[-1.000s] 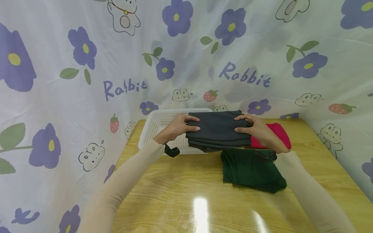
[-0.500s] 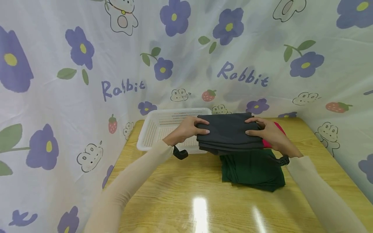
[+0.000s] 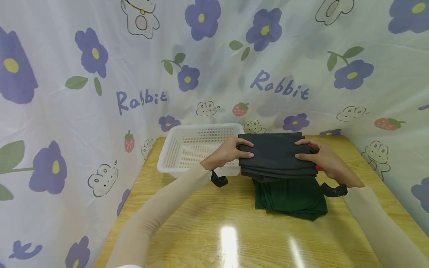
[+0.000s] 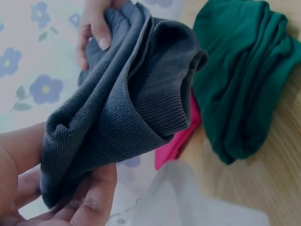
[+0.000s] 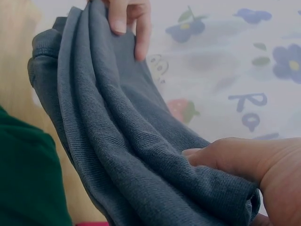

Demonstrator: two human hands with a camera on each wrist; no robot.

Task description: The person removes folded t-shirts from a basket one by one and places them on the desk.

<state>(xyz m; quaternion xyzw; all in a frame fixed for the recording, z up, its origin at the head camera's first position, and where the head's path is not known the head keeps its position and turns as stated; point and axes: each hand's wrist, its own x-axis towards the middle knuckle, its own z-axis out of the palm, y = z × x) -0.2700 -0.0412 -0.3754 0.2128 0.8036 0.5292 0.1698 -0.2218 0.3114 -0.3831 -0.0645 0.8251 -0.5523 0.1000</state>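
Note:
A folded dark grey garment (image 3: pixel 273 154) is held level in the air, in several stacked layers. My left hand (image 3: pixel 229 152) grips its left edge, while my right hand (image 3: pixel 325 159) grips the right edge, thumbs on the near face. In the left wrist view a ribbed cuff (image 4: pixel 162 110) shows among the folds. The right wrist view has my right thumb (image 5: pixel 230 157) pressed against the layers. Below and nearer lies a folded dark green cloth (image 3: pixel 289 201), partly covered by the grey one. Behind my right fingers, only a bit of red cloth (image 3: pixel 318 168) shows.
A white perforated plastic basket (image 3: pixel 169 152) stands at the back left of the wooden table (image 3: pixel 187 230), close to my left hand. A white flower-printed curtain (image 3: pixel 221 67) rises behind the table and along both sides.
Both hands have carried the grey garment to the right and slightly nearer, from in front of the basket to above the green and red cloths. More of the basket is now visible.

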